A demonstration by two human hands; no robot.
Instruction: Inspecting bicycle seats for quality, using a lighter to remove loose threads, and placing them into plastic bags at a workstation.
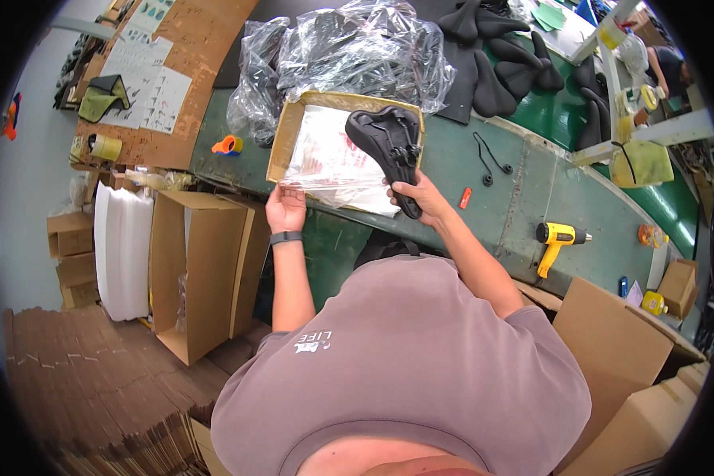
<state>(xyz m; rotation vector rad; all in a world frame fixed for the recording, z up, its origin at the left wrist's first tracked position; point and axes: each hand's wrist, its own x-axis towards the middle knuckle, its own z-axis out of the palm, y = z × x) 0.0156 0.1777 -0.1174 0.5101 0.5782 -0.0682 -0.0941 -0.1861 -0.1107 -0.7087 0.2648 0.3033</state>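
Observation:
A black bicycle saddle (379,141) is tilted over an open cardboard box, its underside with the rails turned toward me. My right hand (423,197) grips it by the narrow nose. With its fingers at the box's near edge, my left hand (286,209) pinches the rim of a clear plastic bag (333,184). The bag's edge stretches from the left hand toward the saddle's nose. Inside the yellowish-brown box (289,136) lie more white and clear bags with red print.
Crumpled plastic wrap (357,51) is heaped behind the box. Black saddles (492,86) lie at the far right. On the green bench are an orange tape roll (228,145), a red cutter (465,197), a black cord (486,163) and a yellow heat gun (557,241). Cartons (202,270) stand left.

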